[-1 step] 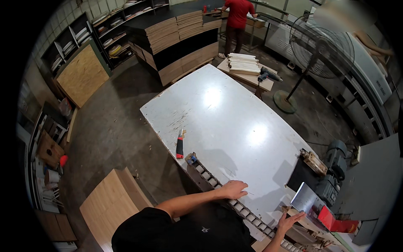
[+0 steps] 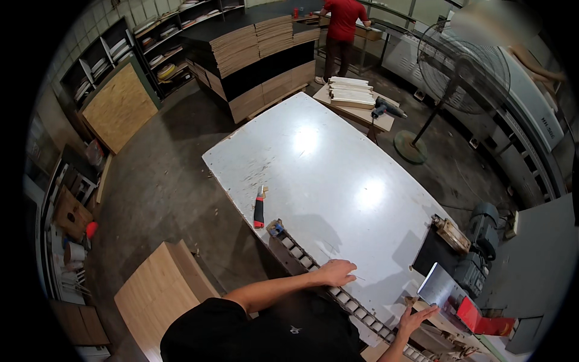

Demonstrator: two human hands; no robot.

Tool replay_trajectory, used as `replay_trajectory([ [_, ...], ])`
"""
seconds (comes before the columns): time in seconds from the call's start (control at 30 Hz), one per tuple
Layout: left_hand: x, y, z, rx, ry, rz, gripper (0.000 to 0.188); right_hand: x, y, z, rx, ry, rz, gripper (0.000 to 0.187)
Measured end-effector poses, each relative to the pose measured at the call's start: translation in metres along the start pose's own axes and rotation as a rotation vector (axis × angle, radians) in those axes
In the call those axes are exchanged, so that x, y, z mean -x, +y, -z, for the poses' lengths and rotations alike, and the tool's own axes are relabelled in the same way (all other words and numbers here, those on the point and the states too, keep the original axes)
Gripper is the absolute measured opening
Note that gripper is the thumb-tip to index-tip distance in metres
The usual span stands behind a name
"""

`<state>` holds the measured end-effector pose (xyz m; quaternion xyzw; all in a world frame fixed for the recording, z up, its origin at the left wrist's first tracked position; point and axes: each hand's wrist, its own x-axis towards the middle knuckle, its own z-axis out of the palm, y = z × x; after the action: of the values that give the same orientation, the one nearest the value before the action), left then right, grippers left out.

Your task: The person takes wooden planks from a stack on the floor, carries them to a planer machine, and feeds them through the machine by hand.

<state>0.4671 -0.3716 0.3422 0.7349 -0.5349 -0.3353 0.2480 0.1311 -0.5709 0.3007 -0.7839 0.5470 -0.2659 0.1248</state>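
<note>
looks down through a round, dark-rimmed view at a white table (image 2: 313, 163), with two bright glares washing out patches of its top. in the foreground, reaches over a strip of white rollers (image 2: 360, 312) set along the near edge, covering its middle with the left forearm (image 2: 274, 291) and running out of view toward the lower edge.

holds the left hand (image 2: 336, 273) just past the strip, low over the tabletop, with fingers bent and close together; cannot tell whether touching the table or clamped on anything, because of the hidden underside. stretches the right hand (image 2: 417, 318) toward a shiny, tilted metal plate (image 2: 437, 283) at the table's right side, with thumb spread apart from extended fingers; cannot tell whether touching the plate's lower edge or just beside it.

near the table's left edge, well apart from both hands, shows a knife (image 2: 259, 208) with a red-and-black handle, its tip too small to make out. to the right, shows a red piece (image 2: 467, 311) near the plate and grey motors (image 2: 484, 223) behind.

at lower left, partly hides wooden panels (image 2: 158, 295) behind a black shirt (image 2: 271, 335). farther back, includes stacked boards (image 2: 234, 55), a stand fan (image 2: 463, 67) and a person in red (image 2: 345, 24), cut off above the shoulders by the top edge. blurs a patch at upper right beyond recognition.
</note>
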Motion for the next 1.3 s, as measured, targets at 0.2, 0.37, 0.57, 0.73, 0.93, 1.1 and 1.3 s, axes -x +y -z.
replay_trajectory([
  [0.2,-0.002,-0.005,-0.007,-0.013,-0.001,0.010,0.044,0.000,0.004,-0.004,0.030,0.005,0.000,0.108],
  [0.37,-0.003,-0.005,-0.006,-0.010,0.002,-0.013,0.042,0.000,0.018,-0.007,0.093,0.029,0.075,0.104],
  [0.57,-0.002,-0.003,-0.006,0.015,0.023,-0.021,0.040,0.002,0.017,-0.006,0.036,0.032,0.084,0.105],
  [0.73,-0.004,-0.003,-0.005,-0.013,0.003,-0.007,0.044,0.000,0.007,0.000,0.006,-0.009,0.006,0.108],
  [0.93,-0.004,-0.003,-0.005,-0.036,-0.010,-0.006,0.046,0.000,0.006,0.001,0.038,0.031,0.060,0.108],
  [1.1,-0.002,-0.007,-0.007,-0.036,0.039,-0.070,0.047,-0.003,0.001,0.008,0.081,-0.030,-0.043,0.100],
  [1.3,0.000,-0.008,-0.008,-0.027,0.032,-0.069,0.044,-0.058,-0.096,0.111,-0.314,-0.517,-0.161,0.043],
])
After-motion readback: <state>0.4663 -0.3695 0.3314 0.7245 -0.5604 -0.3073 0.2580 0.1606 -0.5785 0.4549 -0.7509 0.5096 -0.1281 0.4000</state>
